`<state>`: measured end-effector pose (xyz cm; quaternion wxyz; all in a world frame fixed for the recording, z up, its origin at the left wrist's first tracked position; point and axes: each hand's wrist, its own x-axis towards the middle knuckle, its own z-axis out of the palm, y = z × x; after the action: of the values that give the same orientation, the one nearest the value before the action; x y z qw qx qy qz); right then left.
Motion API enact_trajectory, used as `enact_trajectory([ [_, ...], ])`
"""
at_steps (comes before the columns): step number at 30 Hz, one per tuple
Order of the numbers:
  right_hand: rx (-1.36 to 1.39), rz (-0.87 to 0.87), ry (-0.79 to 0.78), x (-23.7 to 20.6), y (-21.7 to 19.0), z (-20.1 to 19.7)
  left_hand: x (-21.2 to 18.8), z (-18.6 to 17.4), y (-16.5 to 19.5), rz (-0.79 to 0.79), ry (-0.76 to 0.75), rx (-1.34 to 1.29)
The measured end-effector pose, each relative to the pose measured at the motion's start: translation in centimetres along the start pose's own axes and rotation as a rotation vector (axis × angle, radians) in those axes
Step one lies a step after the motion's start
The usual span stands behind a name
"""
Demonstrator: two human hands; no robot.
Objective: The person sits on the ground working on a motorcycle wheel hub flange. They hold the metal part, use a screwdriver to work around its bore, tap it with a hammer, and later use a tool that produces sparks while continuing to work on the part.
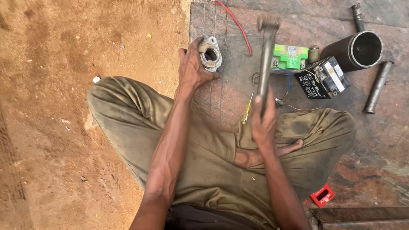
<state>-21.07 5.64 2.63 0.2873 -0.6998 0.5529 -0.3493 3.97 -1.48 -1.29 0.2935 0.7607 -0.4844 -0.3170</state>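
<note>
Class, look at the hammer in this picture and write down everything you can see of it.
The hammer is all grey, worn metal: a long straight handle and a small blurred head at the top. It is raised above the stone slab, nearly upright, its head leaning slightly right. The right hand grips the lower end of the handle. Nothing else touches it.

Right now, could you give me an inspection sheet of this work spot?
Surface: worn stone slab beside bare earth.
Job's things: grey metal casting on the slab; hammer raised, head blurred.
Clutter: green box, black battery, big metal cylinder, steel pin, yellow screwdriver, red box.
Grippers: left hand steadies the casting; right hand grips the hammer.
Cables: red wire.
Surroundings: nothing seen.
</note>
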Motion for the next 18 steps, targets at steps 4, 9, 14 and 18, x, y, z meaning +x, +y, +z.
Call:
enact_trajectory([
  [4, -0.025, -0.030, -0.051, -1.5, -1.1, 0.3, 1.3, 0.1, -0.3, 0.078, 0.080, 0.082],
  [9, -0.141, -0.107, -0.069, 0.0, -1.4, 0.9, 3.0, 0.2, -0.9, 0.180, 0.048, 0.157],
  [14, -0.136, -0.343, 0.009, 1.0, -2.1, 1.8, 4.9, 0.1, -2.1, 0.220, -0.047, 0.224],
  [18, -0.065, -0.074, -0.101, 0.3, -1.8, 2.4, 5.8, 0.4, -2.7, 0.464, 0.073, 0.256],
])
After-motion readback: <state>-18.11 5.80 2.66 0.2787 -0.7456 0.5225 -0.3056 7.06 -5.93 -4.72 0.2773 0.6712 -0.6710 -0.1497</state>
